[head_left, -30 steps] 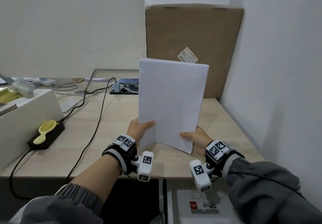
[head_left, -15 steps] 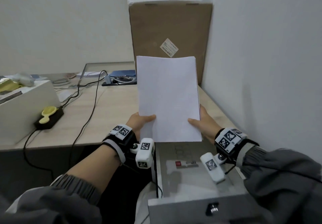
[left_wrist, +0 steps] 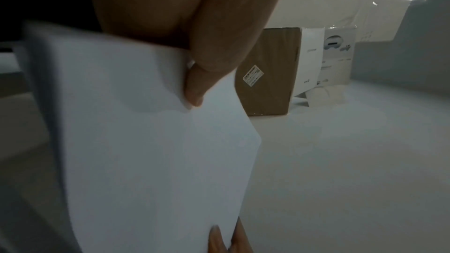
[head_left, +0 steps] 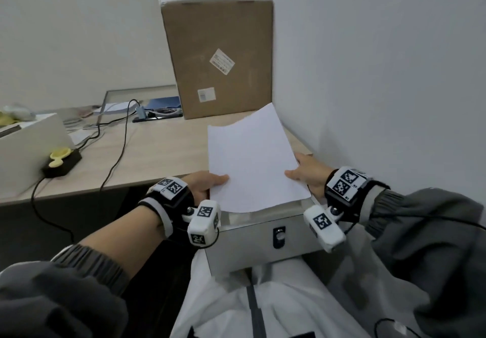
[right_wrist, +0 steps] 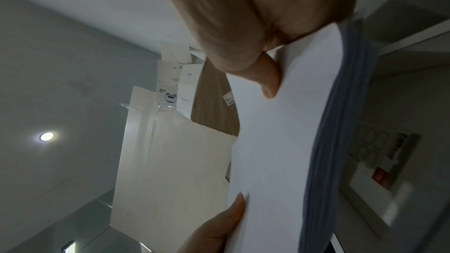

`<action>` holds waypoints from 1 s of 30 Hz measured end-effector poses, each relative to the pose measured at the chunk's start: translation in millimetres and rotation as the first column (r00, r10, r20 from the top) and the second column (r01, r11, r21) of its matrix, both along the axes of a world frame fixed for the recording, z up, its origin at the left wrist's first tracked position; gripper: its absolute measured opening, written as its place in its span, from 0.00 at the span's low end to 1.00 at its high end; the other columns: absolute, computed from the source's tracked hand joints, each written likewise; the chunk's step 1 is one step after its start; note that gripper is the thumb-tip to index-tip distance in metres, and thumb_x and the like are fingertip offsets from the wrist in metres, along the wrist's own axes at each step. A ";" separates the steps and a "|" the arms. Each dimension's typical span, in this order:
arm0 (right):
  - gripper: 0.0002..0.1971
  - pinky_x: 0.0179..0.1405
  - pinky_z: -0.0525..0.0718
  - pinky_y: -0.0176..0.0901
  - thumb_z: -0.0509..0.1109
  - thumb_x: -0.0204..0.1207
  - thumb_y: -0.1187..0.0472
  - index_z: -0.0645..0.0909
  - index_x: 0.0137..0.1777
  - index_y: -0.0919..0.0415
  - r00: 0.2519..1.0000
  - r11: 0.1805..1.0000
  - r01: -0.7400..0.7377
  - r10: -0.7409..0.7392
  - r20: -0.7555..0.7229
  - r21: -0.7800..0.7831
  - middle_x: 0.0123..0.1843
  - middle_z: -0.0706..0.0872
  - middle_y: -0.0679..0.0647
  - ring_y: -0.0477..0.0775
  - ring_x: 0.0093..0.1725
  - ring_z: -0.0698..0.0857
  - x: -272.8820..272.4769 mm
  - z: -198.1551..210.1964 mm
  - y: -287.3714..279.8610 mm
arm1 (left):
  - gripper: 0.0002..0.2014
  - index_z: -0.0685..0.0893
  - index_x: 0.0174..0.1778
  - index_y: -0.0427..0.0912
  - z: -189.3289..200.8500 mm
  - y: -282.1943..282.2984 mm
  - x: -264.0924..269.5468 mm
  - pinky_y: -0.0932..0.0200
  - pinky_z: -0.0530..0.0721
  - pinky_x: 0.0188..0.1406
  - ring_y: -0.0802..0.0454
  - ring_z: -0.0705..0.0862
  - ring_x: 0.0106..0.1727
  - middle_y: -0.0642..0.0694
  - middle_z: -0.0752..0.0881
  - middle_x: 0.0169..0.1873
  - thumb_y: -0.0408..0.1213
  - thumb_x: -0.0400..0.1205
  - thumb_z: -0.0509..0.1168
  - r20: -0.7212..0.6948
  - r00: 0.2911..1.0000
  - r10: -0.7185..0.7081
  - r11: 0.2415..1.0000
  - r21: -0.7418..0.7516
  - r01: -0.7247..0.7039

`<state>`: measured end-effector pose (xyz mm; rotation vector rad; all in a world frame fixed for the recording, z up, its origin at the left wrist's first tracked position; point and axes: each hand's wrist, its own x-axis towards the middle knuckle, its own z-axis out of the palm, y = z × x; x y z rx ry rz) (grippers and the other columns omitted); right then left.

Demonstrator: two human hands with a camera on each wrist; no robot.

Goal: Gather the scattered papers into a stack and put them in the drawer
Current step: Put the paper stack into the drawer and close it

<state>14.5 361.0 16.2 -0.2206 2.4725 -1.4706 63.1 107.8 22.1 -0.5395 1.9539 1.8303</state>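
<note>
The left hand (head_left: 202,184) is pinching the left edge of the paper stack (head_left: 252,161), thumb on top and fingers curled beneath. The white stack is hanging tilted over the open drawer (head_left: 263,237), its far end rising above the desk (head_left: 157,153) in front of the cardboard box (head_left: 218,56). The right hand (head_left: 309,173) is gripping the stack's right edge the same way, beside the wall.

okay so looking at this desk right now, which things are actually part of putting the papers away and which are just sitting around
Part of the job:
stack of white papers, pinched at its near corners by the left hand and the right hand
open grey drawer just below the stack

Just lying about:
brown cardboard box
black cable
yellow brush on a black block
white box at the left
</note>
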 end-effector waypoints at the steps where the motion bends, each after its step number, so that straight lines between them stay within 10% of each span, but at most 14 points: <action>1: 0.23 0.69 0.79 0.61 0.68 0.77 0.67 0.71 0.72 0.64 0.999 1.000 0.007 -0.008 0.039 0.013 0.69 0.81 0.60 0.62 0.65 0.82 3.4 -1.8 1.9 | 0.10 0.78 0.54 0.33 -3.0 -0.2 2.2 0.44 0.81 0.50 0.42 0.84 0.47 0.39 0.91 0.39 0.37 0.88 0.57 0.011 0.999 -0.032 0.999 -0.005 0.032; 8: 0.18 0.67 0.78 0.60 0.58 0.82 0.74 0.71 0.71 0.69 0.957 0.995 0.025 0.005 0.290 -0.101 0.68 0.80 0.63 0.66 0.67 0.80 23.2 -8.8 7.2 | 0.15 0.79 0.59 0.37 -17.8 -11.9 19.2 0.44 0.66 0.77 0.40 0.79 0.64 0.39 0.84 0.57 0.42 0.89 0.51 0.104 0.982 -0.159 0.986 0.058 0.154; 15: 0.12 0.57 0.81 0.53 0.55 0.83 0.76 0.76 0.54 0.63 0.920 0.984 -0.039 0.104 0.377 -0.177 0.53 0.84 0.57 0.58 0.49 0.84 36.3 10.3 14.4 | 0.12 0.81 0.55 0.33 -11.4 -21.1 36.8 0.58 0.91 0.42 0.50 0.92 0.40 0.42 0.92 0.42 0.28 0.87 0.51 0.046 0.991 -0.128 0.986 0.114 0.122; 21: 0.14 0.63 0.79 0.56 0.57 0.82 0.75 0.75 0.65 0.65 0.913 0.982 -0.053 0.121 0.389 -0.181 0.59 0.84 0.60 0.61 0.56 0.83 52.3 27.1 13.2 | 0.13 0.83 0.53 0.29 -2.1 -25.8 56.8 0.60 0.91 0.41 0.51 0.92 0.39 0.40 0.92 0.41 0.27 0.87 0.52 0.032 0.991 -0.127 0.976 0.181 0.119; 30: 0.15 0.37 0.89 0.39 0.57 0.83 0.74 0.75 0.67 0.69 0.904 0.970 -0.120 0.194 0.382 -0.210 0.52 0.87 0.57 0.50 0.39 0.90 67.9 40.2 -1.9 | 0.13 0.83 0.49 0.28 5.9 -43.3 76.2 0.64 0.89 0.32 0.53 0.92 0.34 0.41 0.92 0.37 0.27 0.87 0.53 0.003 0.993 -0.121 0.984 0.130 0.120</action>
